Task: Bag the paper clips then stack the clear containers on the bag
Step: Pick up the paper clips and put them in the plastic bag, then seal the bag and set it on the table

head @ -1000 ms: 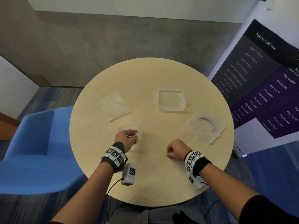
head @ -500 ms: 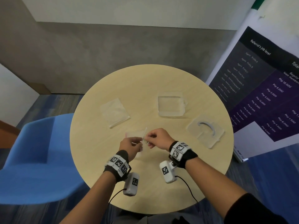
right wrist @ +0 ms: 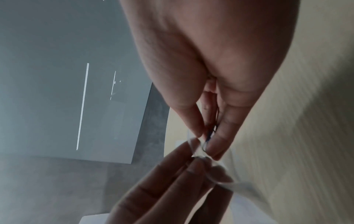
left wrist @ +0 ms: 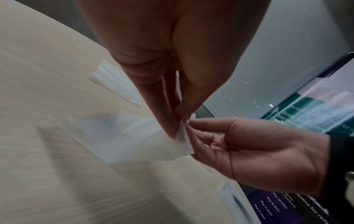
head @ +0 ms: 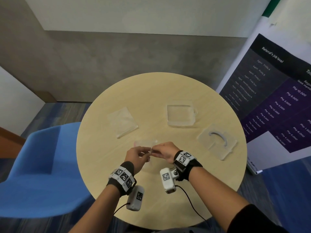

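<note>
The left hand (head: pixel 137 156) pinches the mouth edge of a small clear plastic zip bag (left wrist: pixel 132 137), thumb against fingertips, holding it up off the round pale wooden desk (head: pixel 117 190). Right against it, the right hand (head: pixel 164 151) pinches a thin dark-blue wire paper clip (right wrist: pixel 208 136) between thumb and forefinger at the bag's opening; whether the clip has entered the mouth cannot be told.

The bag looks thin, limp and slick, so it will likely sag shut unless held by the stiffer zip strip at the top, one lip at a time. The clip is light, small and springy, probably best nipped by its long sides and slid in end first.

Only one clip shows, and one bag in hand. Beyond the left hand lies a second flat clear plastic bag (head: pixel 122 121). Beyond the right hand sits a clear square plastic container (head: pixel 180 115), and further out to that hand's right a flat clear plastic tray with a grey curved piece (head: pixel 217 142): two clear containers by my count. They look rigid and slippery; take them by opposite edges.
</note>
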`<move>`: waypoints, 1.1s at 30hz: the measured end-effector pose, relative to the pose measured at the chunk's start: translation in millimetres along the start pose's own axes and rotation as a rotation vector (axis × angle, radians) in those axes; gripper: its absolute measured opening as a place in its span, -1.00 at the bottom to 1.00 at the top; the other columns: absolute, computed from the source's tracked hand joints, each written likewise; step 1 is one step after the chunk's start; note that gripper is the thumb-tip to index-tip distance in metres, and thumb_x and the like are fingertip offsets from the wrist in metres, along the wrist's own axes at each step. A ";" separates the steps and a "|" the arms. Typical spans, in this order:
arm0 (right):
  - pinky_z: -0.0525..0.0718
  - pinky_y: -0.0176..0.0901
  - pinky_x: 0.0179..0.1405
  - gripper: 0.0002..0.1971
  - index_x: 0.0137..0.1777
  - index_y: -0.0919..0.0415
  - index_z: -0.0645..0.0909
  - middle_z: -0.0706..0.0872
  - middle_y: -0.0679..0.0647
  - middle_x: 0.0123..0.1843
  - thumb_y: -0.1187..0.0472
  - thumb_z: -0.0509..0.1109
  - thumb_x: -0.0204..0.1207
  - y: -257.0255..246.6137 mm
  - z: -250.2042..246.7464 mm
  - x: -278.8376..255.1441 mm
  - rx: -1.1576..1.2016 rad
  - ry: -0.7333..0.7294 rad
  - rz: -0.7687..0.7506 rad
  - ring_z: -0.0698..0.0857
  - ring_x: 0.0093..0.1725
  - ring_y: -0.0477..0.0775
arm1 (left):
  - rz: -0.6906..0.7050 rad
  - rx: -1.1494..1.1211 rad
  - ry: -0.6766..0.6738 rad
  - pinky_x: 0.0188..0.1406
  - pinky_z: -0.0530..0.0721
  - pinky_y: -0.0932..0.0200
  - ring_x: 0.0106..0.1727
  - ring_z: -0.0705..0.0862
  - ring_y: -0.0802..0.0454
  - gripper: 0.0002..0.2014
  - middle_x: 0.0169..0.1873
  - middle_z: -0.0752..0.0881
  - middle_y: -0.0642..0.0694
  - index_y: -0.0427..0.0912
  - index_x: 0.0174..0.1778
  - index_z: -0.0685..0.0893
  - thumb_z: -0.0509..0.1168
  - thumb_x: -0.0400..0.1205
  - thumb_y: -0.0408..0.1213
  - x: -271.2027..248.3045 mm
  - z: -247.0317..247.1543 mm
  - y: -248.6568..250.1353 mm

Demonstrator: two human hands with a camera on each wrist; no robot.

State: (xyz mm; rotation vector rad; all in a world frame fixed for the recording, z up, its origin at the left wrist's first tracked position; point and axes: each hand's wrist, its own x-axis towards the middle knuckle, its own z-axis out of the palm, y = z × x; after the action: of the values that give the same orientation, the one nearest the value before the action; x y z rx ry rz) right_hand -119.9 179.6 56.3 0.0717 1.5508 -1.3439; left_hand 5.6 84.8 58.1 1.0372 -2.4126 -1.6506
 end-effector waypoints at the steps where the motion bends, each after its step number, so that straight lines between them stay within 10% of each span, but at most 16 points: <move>1: 0.82 -0.23 -0.24 -0.88 -0.27 0.53 0.66 0.72 0.37 -0.20 0.59 0.35 0.48 -1.3 0.5 0.6 0.017 -0.015 0.012 0.78 -0.17 0.19 | 0.001 -0.002 0.001 0.00 0.81 0.02 -0.20 0.83 -0.08 -0.81 -0.24 0.84 -0.18 -0.15 0.07 0.80 0.38 0.58 -0.40 0.2 0.7 -0.7; 6: 0.73 0.04 0.22 -0.84 -0.17 0.52 0.66 0.72 0.39 -0.06 0.67 0.28 0.47 -2.5 2.6 4.3 -0.155 -0.063 -0.014 0.76 0.02 0.26 | -0.023 -0.024 -0.001 0.02 0.81 -0.09 -0.18 0.83 -0.04 -0.81 -0.20 0.84 -0.14 -0.15 0.09 0.80 0.41 0.58 -0.30 0.3 4.3 -5.3; 12: 0.76 -0.36 -0.44 -0.86 -0.12 0.42 0.80 0.83 0.31 -0.25 0.36 0.61 0.38 4.4 3.5 -2.9 -0.598 0.146 -0.268 0.78 -0.44 0.06 | -0.008 0.009 0.006 0.01 0.80 0.03 -0.21 0.83 0.03 -0.79 -0.19 0.85 -0.13 -0.14 0.12 0.79 0.35 0.60 -0.35 3.7 -0.5 -2.8; 17: 0.81 -0.20 -0.21 -0.82 0.05 0.31 0.79 0.85 0.24 -0.18 0.38 0.39 0.54 -1.5 4.4 -4.7 -0.823 0.008 -0.265 0.80 -0.33 0.08 | 0.004 0.058 0.030 -0.15 0.68 0.26 -0.23 0.80 0.03 -0.76 -0.22 0.82 -0.11 -0.14 0.14 0.78 0.31 0.60 -0.40 8.8 -4.7 -5.8; 20: 0.72 -0.33 -0.44 -0.73 0.18 0.32 0.73 0.84 0.20 -0.13 0.47 0.33 0.53 -3.8 4.1 -3.4 -0.793 0.021 -0.265 0.75 -0.43 -0.02 | -0.003 0.045 0.023 -0.05 0.76 0.10 -0.19 0.82 -0.05 -0.74 -0.24 0.84 -0.14 -0.14 0.14 0.78 0.31 0.59 -0.42 11.3 -5.1 -6.3; 29: 0.65 -0.27 -0.40 -0.93 -0.21 0.16 0.81 0.75 -0.01 -0.36 0.29 0.54 0.31 -10.6 -3.7 4.1 -0.805 0.135 -0.522 0.64 -0.48 -0.15 | -0.010 -0.003 0.036 -0.23 0.59 0.30 -0.32 0.72 0.10 -0.75 -0.35 0.76 -0.04 -0.04 0.08 0.77 0.26 0.63 -0.41 18.2 -14.1 -12.4; 33: 0.77 -0.16 -0.16 -0.60 0.18 0.03 0.72 0.71 -0.04 0.05 0.36 0.49 0.36 -21.0 -18.9 8.2 -0.761 0.087 -0.590 0.75 -0.21 0.01 | 0.023 -0.087 -0.010 -0.12 0.65 0.31 -0.27 0.72 0.13 -0.73 -0.21 0.76 -0.03 0.03 0.02 0.75 0.23 0.65 -0.42 20.6 -29.5 -15.7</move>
State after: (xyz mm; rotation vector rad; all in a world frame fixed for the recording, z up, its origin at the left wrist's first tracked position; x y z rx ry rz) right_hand -148.7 181.6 62.0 -0.8638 2.1604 -1.0844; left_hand 8.8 46.3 51.0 0.9871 -2.3260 -1.7402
